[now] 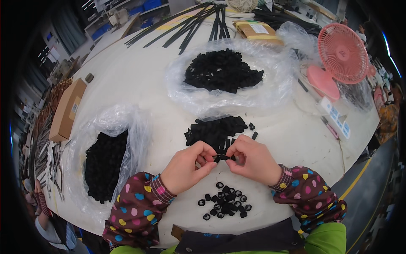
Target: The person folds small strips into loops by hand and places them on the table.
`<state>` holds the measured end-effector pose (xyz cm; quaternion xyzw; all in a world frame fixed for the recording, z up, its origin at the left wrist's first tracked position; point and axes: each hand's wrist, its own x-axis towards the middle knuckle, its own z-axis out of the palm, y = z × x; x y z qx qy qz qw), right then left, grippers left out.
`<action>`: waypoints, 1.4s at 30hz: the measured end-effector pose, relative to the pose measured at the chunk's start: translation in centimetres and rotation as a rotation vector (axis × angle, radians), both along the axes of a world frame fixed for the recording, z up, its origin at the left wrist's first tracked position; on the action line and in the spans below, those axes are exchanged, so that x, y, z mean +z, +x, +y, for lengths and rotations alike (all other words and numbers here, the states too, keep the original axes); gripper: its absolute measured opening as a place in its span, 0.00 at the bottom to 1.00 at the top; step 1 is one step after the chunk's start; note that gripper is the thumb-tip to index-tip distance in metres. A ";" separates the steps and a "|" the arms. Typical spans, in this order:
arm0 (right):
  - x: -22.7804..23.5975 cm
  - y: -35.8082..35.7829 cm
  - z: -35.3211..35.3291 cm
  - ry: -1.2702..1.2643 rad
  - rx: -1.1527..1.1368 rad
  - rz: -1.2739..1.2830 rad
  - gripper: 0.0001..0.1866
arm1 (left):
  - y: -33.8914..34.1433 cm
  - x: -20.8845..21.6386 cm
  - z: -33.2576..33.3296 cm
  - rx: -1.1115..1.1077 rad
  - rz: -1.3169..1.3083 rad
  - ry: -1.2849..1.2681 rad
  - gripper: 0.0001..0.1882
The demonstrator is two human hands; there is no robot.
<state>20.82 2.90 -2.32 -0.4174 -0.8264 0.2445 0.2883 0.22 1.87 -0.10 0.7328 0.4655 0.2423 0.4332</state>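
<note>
Both my hands meet over the middle of the table, fingertips pinched on small black pieces. My left hand [189, 165] grips one end of a small black strip [220, 157], and my right hand [252, 160] pinches its other side; the fingers partly hide it. Just beyond them lies a heap of flat black pieces [215, 129]. Nearer to me is a scattered group of small black rings [226, 201], some showing a round opening. A clear plastic bag [139, 139] full of tiny black parts [103, 167] lies open to the left of my left hand.
Another open plastic bag [270, 91] holds black pieces [222, 70] farther back. Long black strips [194, 29] lie at the far edge. A pink fan [343, 53], a white power strip [336, 118] and pink-handled scissors [330, 128] stand right; a cardboard box [67, 110] is left.
</note>
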 end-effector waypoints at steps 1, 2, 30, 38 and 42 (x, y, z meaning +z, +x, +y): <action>0.3 0.2 0.0 -0.140 -0.011 0.097 0.08 | 0.3 0.0 -0.1 0.106 -0.109 -0.005 0.07; 0.5 0.2 -0.1 -0.138 -0.016 0.096 0.08 | 0.8 0.4 -0.2 0.120 -0.186 -0.016 0.08; 2.1 -0.2 -1.8 -0.658 0.061 0.467 0.08 | 1.5 -2.0 -1.5 0.090 0.098 0.851 0.12; 2.0 0.6 -1.1 -0.983 0.187 0.642 0.06 | 0.8 -0.5 -0.5 -0.020 -0.619 -0.422 0.06; 2.4 1.1 -0.8 -1.068 0.285 0.643 0.05 | 0.3 -0.1 -0.1 -0.073 -0.630 -0.751 0.09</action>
